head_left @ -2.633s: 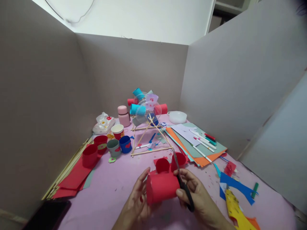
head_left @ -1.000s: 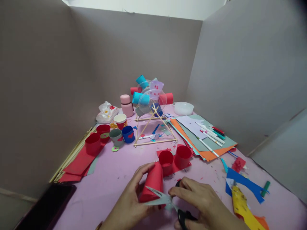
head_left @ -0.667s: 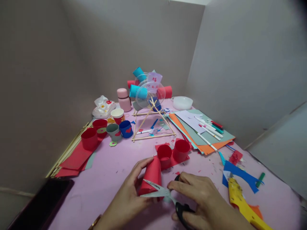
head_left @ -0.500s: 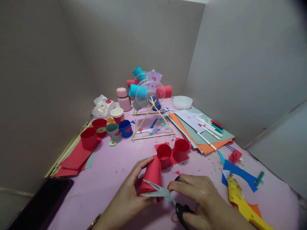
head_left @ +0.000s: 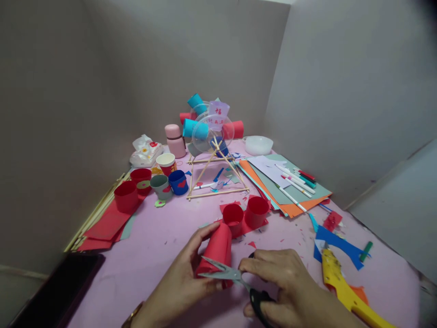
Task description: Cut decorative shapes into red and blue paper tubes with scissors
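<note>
My left hand (head_left: 193, 269) is closed around a red paper cup (head_left: 218, 243), which it holds tilted above the pink table. In my right hand (head_left: 285, 282) is a pair of scissors (head_left: 227, 273) with black handles. Their blades are parted and point left, lying across the lower end of the red paper cup; whether paper sits between them I cannot tell. Just beyond stand two more red paper cups, one nearer (head_left: 233, 219) and one to its right (head_left: 256, 212), on red paper scraps.
A stick frame (head_left: 218, 194) carrying a wheel of coloured cups stands at the back centre. Several cups, among them a blue one (head_left: 178, 182), are at left. A phone (head_left: 61, 291) lies front left. Coloured paper (head_left: 287, 193) with markers and a yellow glue gun (head_left: 344, 287) are at right.
The view has shifted very slightly. Both hands, the red paper cup and the scissors stay in nearly the same position, with the blades still parted.
</note>
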`<action>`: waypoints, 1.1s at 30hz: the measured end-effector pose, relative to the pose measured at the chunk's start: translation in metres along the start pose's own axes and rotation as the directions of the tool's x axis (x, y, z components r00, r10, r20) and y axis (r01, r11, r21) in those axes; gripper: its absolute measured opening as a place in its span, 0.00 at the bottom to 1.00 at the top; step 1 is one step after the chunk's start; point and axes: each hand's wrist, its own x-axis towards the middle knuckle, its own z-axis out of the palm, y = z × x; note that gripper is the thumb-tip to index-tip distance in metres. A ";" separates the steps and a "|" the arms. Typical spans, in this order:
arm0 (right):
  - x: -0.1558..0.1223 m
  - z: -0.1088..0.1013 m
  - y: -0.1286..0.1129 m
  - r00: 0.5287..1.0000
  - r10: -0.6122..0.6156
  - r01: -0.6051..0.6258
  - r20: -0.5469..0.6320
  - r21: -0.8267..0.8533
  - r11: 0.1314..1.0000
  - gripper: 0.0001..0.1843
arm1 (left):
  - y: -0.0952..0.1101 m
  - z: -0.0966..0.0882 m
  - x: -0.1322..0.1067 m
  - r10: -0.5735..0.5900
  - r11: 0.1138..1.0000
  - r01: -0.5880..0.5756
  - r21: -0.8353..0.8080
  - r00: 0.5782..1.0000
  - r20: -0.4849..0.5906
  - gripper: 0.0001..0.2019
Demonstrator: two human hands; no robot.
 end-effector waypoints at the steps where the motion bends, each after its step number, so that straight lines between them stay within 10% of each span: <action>1: 0.000 0.000 0.000 1.000 0.002 -0.002 0.001 -0.003 1.000 0.17 | 0.000 0.000 0.000 0.000 1.000 0.000 -0.002 1.000 -0.001 0.35; 21: 0.001 -0.003 0.001 1.000 0.004 -0.004 0.024 -0.011 1.000 0.08 | 0.000 -0.001 -0.001 0.009 1.000 -0.009 -0.028 1.000 0.000 0.35; 33: 0.007 0.006 0.007 0.990 0.121 -0.138 0.068 0.397 0.907 0.09 | -0.005 -0.004 0.000 0.010 0.998 -0.012 -0.064 1.000 -0.028 0.34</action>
